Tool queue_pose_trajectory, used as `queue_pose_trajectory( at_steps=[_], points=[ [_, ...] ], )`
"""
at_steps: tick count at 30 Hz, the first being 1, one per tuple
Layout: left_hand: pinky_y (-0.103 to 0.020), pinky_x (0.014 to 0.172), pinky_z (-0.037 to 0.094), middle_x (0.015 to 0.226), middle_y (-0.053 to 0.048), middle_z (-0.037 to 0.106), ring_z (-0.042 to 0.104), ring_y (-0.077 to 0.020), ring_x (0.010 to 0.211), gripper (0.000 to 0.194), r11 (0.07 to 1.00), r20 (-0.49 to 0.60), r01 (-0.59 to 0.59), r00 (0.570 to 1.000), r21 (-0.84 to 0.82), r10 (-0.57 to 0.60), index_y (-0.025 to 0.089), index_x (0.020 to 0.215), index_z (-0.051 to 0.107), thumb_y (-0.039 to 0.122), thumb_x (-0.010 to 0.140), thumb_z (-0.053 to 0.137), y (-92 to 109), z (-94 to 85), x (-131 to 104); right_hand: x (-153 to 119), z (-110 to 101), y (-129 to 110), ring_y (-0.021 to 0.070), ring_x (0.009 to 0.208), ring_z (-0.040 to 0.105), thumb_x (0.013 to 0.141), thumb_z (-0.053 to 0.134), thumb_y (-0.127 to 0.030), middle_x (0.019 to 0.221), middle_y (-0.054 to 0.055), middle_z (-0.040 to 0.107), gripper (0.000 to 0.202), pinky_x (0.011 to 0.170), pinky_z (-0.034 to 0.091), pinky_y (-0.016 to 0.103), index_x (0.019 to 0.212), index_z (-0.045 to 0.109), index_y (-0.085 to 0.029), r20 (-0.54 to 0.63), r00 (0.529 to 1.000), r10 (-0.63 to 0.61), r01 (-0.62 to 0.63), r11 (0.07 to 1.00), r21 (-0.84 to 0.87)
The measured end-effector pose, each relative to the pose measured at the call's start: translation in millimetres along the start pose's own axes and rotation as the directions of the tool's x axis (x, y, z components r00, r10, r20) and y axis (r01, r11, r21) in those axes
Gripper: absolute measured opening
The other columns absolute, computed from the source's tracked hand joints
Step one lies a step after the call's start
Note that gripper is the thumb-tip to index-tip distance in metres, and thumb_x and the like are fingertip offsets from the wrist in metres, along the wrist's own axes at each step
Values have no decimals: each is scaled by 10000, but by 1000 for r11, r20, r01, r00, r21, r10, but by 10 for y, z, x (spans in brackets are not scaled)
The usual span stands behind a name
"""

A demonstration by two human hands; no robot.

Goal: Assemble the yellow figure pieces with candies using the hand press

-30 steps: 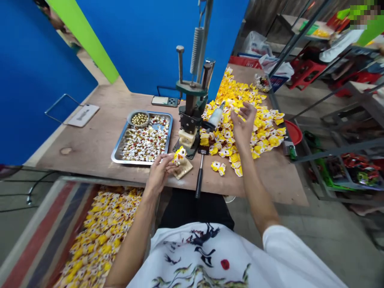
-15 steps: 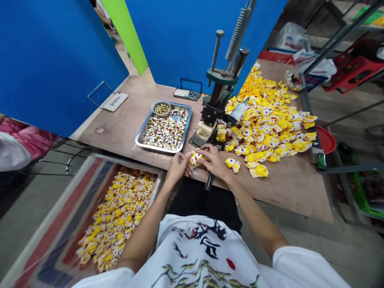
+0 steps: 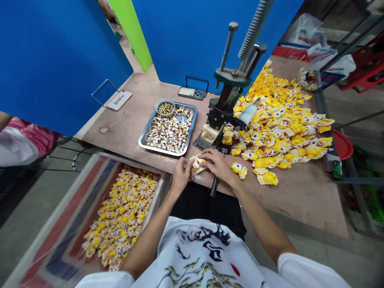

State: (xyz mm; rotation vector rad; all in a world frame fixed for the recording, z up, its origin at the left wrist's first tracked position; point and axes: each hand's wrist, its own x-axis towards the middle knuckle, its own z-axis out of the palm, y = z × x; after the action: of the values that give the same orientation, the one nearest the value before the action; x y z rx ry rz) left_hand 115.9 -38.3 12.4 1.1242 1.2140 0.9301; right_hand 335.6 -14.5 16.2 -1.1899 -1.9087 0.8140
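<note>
At the table's front edge both my hands meet over a small yellow-and-white plastic figure piece (image 3: 197,163) with red detail. My left hand (image 3: 182,175) pinches its left side with the fingertips. From the right, my right hand (image 3: 216,163) curls its fingers over the piece and hides part of it. A pale cream block or backing shows beneath the piece; I cannot tell which. Just behind my hands stands a hand press (image 3: 223,104) with a cream fixture (image 3: 211,133) at its base. A black lever handle (image 3: 214,187) sticks out below my right hand.
A steel tray (image 3: 141,141) of small white-and-red parts holds a bowl of gold beads (image 3: 166,108). A large pile of yellow figures (image 3: 279,128) covers the right side, two lying nearer me. A lined bin (image 3: 120,216) of yellow pieces stands at lower left. Two phones (image 3: 119,100) rest behind.
The camera view has shifted, so the table appears slightly further right and lower. My hands stay together on the figure piece, with the right fingers lying a little differently over it.
</note>
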Motion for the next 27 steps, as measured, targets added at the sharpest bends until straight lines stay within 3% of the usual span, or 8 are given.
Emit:
queue_pose_trajectory(
  at_steps=[4,6,8,12,16,19,24,27],
  points=[
    [-266,554,494,686,11,681,616,-166,541,320,961,-171,-156,965,226,197,234,1021,606,547,1063,657,203,-286,253,-74,57,-51,269,1262,678,1060,744,-332,1336,99,713,231,1148,542,461,1274,818,-288,-26,998,65,-64,997,31],
    [-321,736,561,842,-55,722,685,-207,735,238,826,-211,-267,886,497,414,215,1008,667,444,1074,647,353,-502,531,-111,98,-96,263,1259,678,1058,749,-331,1327,97,709,234,1154,537,449,1276,814,-277,-58,992,115,-112,992,55],
    [-381,911,569,1019,-125,733,710,-265,948,183,630,-96,-312,844,711,527,197,985,708,350,1060,642,473,-682,838,-145,143,-140,261,1268,674,1061,746,-335,1322,96,708,240,1163,532,437,1283,813,-272,-103,983,152,-145,987,70],
    [-414,1015,552,1170,-201,720,704,-325,1116,216,372,93,-254,912,893,399,144,1066,770,279,1051,602,591,-762,1265,-187,204,-192,260,1300,667,1074,731,-357,1332,91,709,250,1192,520,430,1298,815,-287,-145,975,167,-156,984,82],
    [-391,895,557,1095,-237,765,741,-326,983,226,257,21,-68,983,964,181,92,1011,817,187,978,615,676,-655,1422,-196,205,-205,251,1306,670,1081,719,-356,1345,91,710,262,1197,525,419,1314,812,-284,-156,975,161,-148,985,87],
    [-363,809,531,889,-187,785,742,-314,867,141,325,-26,-23,989,945,147,122,864,833,123,856,692,750,-667,1493,-202,207,-215,250,1321,666,1089,704,-366,1359,96,707,276,1208,522,422,1331,807,-284,-167,972,163,-150,985,89],
    [-266,682,490,702,-59,752,681,-199,684,67,795,-155,-112,956,597,250,166,757,819,230,778,817,809,-771,1378,-254,307,-209,266,1303,662,1088,705,-390,1324,106,708,261,1214,513,457,1302,808,-280,-203,968,147,-138,989,58],
    [-228,620,494,724,-33,757,637,-145,623,161,954,-239,-135,950,269,202,160,791,798,300,732,849,789,-697,1047,-286,325,-191,276,1300,659,1083,711,-401,1306,109,701,263,1210,513,468,1294,805,-275,-217,968,129,-126,992,28]
  ],
)
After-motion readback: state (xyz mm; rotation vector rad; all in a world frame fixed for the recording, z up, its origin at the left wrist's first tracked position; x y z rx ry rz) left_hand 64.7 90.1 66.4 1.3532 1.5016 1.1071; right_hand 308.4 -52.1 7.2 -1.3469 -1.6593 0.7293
